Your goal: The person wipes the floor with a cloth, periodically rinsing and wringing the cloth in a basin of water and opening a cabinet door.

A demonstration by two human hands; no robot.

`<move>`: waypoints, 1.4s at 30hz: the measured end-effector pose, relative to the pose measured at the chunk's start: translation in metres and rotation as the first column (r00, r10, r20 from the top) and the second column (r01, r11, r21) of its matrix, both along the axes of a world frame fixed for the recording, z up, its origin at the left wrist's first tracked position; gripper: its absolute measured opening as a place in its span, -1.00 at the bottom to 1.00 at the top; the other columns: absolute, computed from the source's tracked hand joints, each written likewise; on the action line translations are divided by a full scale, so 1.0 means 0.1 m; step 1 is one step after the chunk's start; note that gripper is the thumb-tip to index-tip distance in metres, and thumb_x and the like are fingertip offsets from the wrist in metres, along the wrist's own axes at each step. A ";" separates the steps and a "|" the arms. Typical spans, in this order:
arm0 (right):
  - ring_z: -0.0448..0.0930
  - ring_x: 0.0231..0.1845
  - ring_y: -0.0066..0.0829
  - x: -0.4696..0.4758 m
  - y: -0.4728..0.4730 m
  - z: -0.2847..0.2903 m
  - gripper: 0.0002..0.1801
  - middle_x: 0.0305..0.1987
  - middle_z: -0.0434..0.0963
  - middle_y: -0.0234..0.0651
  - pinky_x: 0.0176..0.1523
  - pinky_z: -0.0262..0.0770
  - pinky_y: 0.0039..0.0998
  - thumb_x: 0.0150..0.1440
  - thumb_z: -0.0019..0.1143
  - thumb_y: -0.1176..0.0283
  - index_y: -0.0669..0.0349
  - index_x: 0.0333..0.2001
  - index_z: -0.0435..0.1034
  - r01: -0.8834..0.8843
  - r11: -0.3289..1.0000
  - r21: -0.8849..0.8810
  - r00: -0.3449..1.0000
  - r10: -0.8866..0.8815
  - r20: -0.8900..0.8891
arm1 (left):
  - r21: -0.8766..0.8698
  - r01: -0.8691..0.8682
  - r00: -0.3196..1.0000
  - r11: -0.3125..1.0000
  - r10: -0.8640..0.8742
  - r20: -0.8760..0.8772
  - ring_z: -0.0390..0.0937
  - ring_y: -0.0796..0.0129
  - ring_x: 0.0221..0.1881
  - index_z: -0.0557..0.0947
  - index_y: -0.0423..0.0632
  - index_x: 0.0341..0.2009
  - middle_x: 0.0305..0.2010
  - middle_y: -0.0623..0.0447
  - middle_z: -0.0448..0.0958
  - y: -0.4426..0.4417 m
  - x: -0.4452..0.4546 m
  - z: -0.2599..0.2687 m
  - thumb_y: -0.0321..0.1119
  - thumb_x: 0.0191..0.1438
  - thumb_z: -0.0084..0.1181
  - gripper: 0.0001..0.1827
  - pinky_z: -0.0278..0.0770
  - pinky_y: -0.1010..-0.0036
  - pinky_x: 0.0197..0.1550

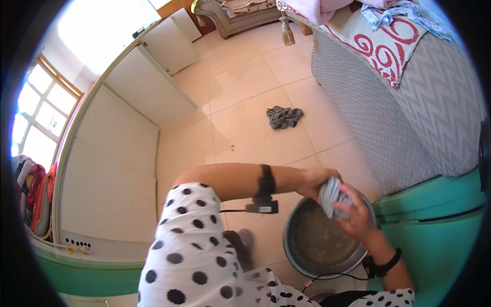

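Note:
Above a round metal basin (289, 245) of cloudy water, both hands grip a bunched light grey cloth (329, 197). My left hand (318, 182) reaches across from the left and closes on the cloth's upper left side. From the lower right, my right hand (356, 215) holds the other side with its fingers curled over it. A dark grey crumpled cloth (284, 117) lies on the tiled floor, beyond the basin. Black straps with small devices and cables are on both of my arms.
A bed or couch with a grey zigzag cover (433, 103) stands at right, beside a green panel (429, 238). White cabinets (111, 165) line the left side. An upholstered seat (245, 23) is at the far end. Small green bits (232, 147) lie on the floor.

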State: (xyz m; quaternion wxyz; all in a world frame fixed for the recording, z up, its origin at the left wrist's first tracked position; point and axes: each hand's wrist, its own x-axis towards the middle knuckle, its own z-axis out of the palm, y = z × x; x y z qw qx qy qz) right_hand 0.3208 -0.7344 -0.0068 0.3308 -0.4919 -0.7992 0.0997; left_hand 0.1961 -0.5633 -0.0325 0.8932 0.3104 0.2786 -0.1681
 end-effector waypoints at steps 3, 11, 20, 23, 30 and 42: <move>0.35 0.10 -0.09 -0.02 0.32 -0.15 -0.55 0.12 0.29 -0.12 0.13 0.31 -0.15 -0.09 0.20 0.44 0.13 -0.07 0.28 0.133 0.960 -0.246 0.883 -0.228 -0.410 | 0.103 -0.181 0.967 0.978 0.158 0.198 0.28 0.27 0.12 0.28 -0.07 0.12 0.14 -0.02 0.27 0.21 -0.53 0.39 -0.04 0.19 -0.27 -0.49 0.33 0.29 0.06; 0.40 0.07 -0.39 -0.47 0.79 -0.56 -0.60 0.05 0.37 -0.28 0.09 0.36 -0.27 0.19 -0.14 0.23 0.10 0.08 0.19 -0.613 0.589 -0.526 -0.004 -0.668 -0.744 | 0.706 -0.214 0.977 0.676 0.150 0.152 0.39 0.36 -0.11 0.42 -0.14 -0.06 -0.13 0.05 0.44 0.08 -1.49 0.74 -0.39 -0.03 0.16 -0.59 0.37 0.38 -0.04; 0.61 -0.28 -0.30 -1.14 1.15 -0.09 -0.66 -0.25 0.56 -0.24 -0.29 0.62 -0.38 0.21 -0.15 0.16 0.18 -0.11 0.35 -0.571 0.468 -0.674 -0.033 -0.834 -0.551 | 0.729 -0.638 0.757 0.250 0.379 0.533 0.41 0.49 -0.19 0.44 -0.16 -0.18 -0.27 0.10 0.46 0.64 -2.21 0.68 -0.42 0.01 0.14 -0.73 0.39 0.54 -0.13; 0.61 -0.29 -0.28 -0.96 1.38 -0.05 -0.66 -0.25 0.56 -0.17 -0.33 0.62 -0.43 0.20 -0.14 0.15 0.20 -0.15 0.35 -0.578 0.430 -0.694 0.037 -0.835 -0.549 | 0.560 -0.816 0.564 0.142 0.403 0.721 0.39 0.54 -0.20 0.41 -0.15 -0.15 -0.24 0.12 0.45 0.79 -2.35 0.99 -0.38 0.07 0.10 -0.74 0.39 0.56 -0.14; 0.56 -0.18 -0.26 -1.89 1.95 -0.01 -0.84 -0.16 0.50 -0.17 -0.26 0.54 -0.39 0.17 -0.09 0.30 0.12 -0.23 0.27 -0.401 0.360 -0.843 0.409 -0.753 -0.516 | 0.561 -0.814 0.368 -0.151 0.613 0.699 0.38 0.56 -0.40 0.47 -0.15 -0.19 -0.42 0.14 0.46 1.43 -3.43 1.14 -0.26 0.08 0.09 -0.73 0.37 0.57 -0.39; 0.57 -0.32 -0.51 -3.05 2.66 -0.55 -0.87 -0.24 0.50 -0.35 -0.31 0.45 -0.58 0.17 -0.06 0.33 0.13 -0.25 0.31 -0.123 0.236 -0.964 0.810 -0.537 -0.235 | 0.650 -0.629 0.401 -0.427 0.539 0.741 0.50 0.50 -0.36 0.51 -0.12 -0.15 -0.34 0.13 0.53 2.57 -6.02 1.41 -0.27 0.09 0.10 -0.74 0.49 0.56 -0.32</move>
